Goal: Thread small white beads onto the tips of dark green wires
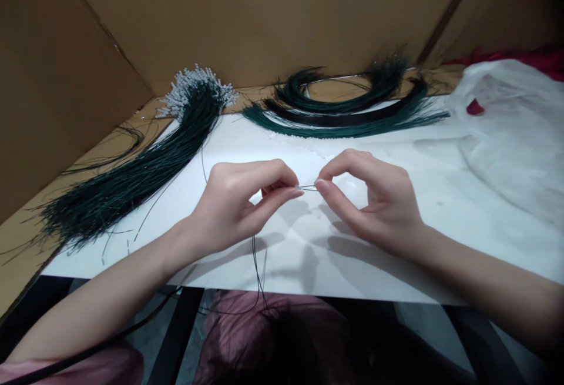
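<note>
My left hand (pixel 240 200) and my right hand (pixel 370 197) meet over the white sheet (pixel 308 244), both pinched on one thin dark wire (pixel 308 187) stretched between their fingertips. The wire's long ends hang down from my left hand past the sheet's front edge (pixel 258 267). A thick bundle of dark green wires with white tips (pixel 145 161) lies to the left of my left hand, fanned toward the front left.
Curved bunches of dark green strands (pixel 348 111) lie at the back of the sheet. A clear plastic bag (pixel 515 132) sits at the right with something red behind it. Brown cardboard walls (pixel 264 14) close in the back and left.
</note>
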Available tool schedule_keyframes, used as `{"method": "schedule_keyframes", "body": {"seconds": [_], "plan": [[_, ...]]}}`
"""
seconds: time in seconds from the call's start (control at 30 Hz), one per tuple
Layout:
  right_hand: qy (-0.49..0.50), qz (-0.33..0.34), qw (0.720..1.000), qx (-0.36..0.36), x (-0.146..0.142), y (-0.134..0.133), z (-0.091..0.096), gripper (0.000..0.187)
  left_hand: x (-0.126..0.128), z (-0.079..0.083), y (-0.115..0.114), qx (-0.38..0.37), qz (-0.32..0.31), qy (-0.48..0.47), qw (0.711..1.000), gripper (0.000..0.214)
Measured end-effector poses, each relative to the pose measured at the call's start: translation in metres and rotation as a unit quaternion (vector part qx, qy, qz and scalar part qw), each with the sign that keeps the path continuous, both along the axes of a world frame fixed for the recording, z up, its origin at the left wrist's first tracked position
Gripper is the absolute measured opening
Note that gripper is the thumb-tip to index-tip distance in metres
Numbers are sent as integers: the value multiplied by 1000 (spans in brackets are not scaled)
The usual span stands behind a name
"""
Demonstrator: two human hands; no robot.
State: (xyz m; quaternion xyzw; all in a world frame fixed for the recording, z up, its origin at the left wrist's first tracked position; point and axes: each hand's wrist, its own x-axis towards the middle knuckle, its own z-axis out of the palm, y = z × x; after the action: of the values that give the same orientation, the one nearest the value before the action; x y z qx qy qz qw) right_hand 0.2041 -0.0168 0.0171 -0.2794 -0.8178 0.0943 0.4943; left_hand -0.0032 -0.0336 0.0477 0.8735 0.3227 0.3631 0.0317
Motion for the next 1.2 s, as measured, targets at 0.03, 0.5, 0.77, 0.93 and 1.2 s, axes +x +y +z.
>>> {"method": "schedule_keyframes", "body": {"seconds": [0.03,0.5,0.77,0.93,1.2], "plan": [[2,0,1000,-3,0,0,0,12,-1,0,0,1,1,-3,1000,9],[-70,43,996,-39,2,3,-2,12,0,-8,3,-79,-11,-23,997,9],[-31,26,997,-68,6,9,3,13,-9,1,10,-262,11,-74,962,16],[-37,40,995,-80,8,11,3,11,-12,3,12,-335,15,-71,939,17],[-56,65,989,-120,11,16,2,11,-20,5,22,-395,-5,-35,918,18]]}}
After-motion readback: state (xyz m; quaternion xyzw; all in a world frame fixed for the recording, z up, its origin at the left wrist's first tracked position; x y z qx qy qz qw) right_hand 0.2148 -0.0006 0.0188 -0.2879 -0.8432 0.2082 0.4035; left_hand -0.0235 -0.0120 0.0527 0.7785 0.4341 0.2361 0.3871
